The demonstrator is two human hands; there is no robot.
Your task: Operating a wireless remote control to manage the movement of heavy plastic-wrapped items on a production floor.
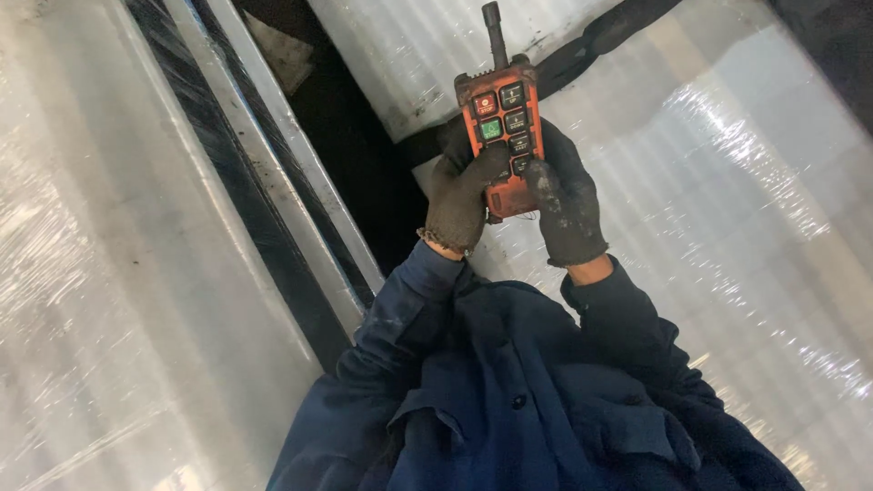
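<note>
Above film-wrapped bundles [746, 209], a rigid, light remote [506, 136] is gripped at its lower body by left hand [462, 195] and right hand [566, 202], both closed around it.

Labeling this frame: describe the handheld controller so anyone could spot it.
Between the big plastic-wrapped loads, above the blue jacket, the gloved left hand and right hand hold the remote. It is the only orange item: dark buttons, one red, one green, black stub antenna.

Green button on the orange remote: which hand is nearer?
Left. The left hand grips the orange remote from its left side, thumb just below the green button. The right hand holds the lower right edge, thumb by the lower buttons, farther away.
</note>
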